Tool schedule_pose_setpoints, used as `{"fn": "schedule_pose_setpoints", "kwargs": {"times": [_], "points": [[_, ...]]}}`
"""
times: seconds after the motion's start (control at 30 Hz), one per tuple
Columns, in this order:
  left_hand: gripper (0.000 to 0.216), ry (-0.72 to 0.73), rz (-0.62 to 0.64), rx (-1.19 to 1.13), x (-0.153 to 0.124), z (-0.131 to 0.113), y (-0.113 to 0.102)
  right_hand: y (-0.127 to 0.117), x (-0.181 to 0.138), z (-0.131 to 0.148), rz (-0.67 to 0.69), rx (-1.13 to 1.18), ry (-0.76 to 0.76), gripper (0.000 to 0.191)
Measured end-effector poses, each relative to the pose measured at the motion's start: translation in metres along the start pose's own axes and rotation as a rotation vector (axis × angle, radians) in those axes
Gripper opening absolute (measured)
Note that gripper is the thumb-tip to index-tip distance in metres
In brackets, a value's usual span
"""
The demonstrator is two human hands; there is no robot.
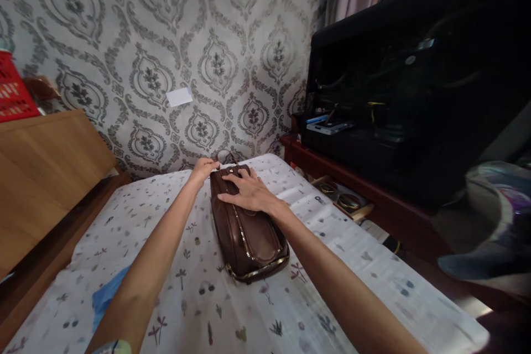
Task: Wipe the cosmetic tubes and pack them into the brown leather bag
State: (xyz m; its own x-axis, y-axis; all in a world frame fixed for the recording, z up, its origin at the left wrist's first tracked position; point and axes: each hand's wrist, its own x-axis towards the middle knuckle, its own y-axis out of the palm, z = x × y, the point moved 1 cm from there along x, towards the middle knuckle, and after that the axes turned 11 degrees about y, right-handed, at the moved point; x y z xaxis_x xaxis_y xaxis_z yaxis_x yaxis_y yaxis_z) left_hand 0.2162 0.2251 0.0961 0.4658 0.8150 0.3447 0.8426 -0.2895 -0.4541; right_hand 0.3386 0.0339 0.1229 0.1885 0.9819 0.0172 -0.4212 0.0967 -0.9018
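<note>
A brown leather bag point(226, 221) with gold zippers lies on the white patterned bedsheet point(182, 310), its thin handle loop at the far end near the wall. At the bag's far left corner, my left hand point(202, 170) is closed in a pinch; whether the fingertips grip the zipper pull or the edge is too small to tell. Flat across the bag's upper face rests my right hand point(251, 192), fingers spread and pressing on the leather. The zipper around the near end of the bag looks closed.
A wooden headboard-like panel point(50, 171) stands at left with a red basket point(16, 88) on top. Something blue point(108, 293) lies by my left forearm. At right are a large black screen point(398, 94), an open drawer point(346, 199) holding small items, and a bucket-like container point(489, 221).
</note>
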Motion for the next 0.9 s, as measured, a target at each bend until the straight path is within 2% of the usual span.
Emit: {"fn": "schedule_pose_setpoints", "kwargs": {"times": [0.13, 0.27, 0.4, 0.53, 0.73, 0.9], "points": [[0.027, 0.027, -0.005, -0.015, -0.007, -0.01, -0.003, -0.001, -0.002, 0.0, 0.018, 0.028, 0.011, 0.07], [0.023, 0.005, 0.032, -0.026, -0.003, -0.023, -0.001, 0.001, 0.002, -0.002, 0.023, 0.034, -0.038, 0.069], [0.016, -0.026, 0.086, -0.034, 0.012, -0.035, 0.011, 0.001, 0.002, -0.002, 0.018, 0.022, -0.058, 0.065], [0.018, -0.035, 0.131, -0.022, 0.027, -0.041, 0.028, -0.002, -0.002, 0.0, 0.028, 0.016, -0.026, 0.066], [0.023, 0.003, 0.105, -0.001, 0.036, -0.041, 0.044, -0.006, -0.007, 0.002, 0.058, 0.03, 0.004, 0.065], [0.02, 0.066, 0.08, 0.005, 0.026, -0.047, 0.045, -0.005, -0.009, 0.003, 0.043, 0.041, 0.007, 0.065]]}}
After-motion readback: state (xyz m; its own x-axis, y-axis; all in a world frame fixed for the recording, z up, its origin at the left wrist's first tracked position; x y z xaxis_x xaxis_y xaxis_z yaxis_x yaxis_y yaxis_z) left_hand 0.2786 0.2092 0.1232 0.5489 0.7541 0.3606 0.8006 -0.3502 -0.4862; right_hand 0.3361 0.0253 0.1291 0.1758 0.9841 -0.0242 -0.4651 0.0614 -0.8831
